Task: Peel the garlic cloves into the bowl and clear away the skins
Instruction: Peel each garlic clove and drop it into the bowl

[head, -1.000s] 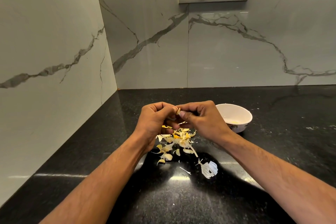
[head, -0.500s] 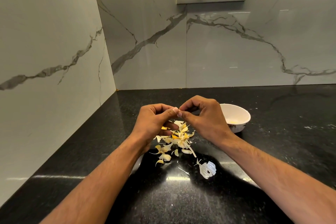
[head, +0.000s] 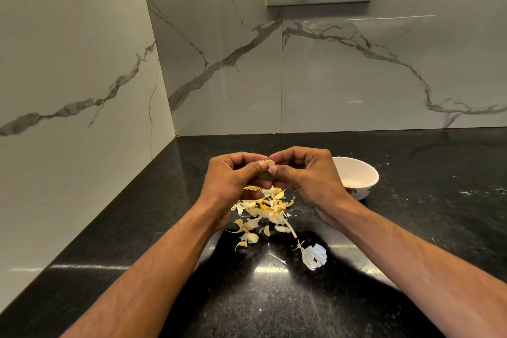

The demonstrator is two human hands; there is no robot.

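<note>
Left hand (head: 233, 175) & right hand (head: 307, 173) are both pinching a small pale garlic clove (head: 270, 163). Loose yellowish papery skins (head: 263, 208) are lying at 6 o'clock below it; round white ceramic bowl (head: 365, 173) is sitting at 3 o'clock.

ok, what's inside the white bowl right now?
Inside the white bowl, a small pale yellow patch lies on the bottom, probably peeled garlic; too small to count. The right hand covers the bowl's left part, so anything there is hidden.
</note>
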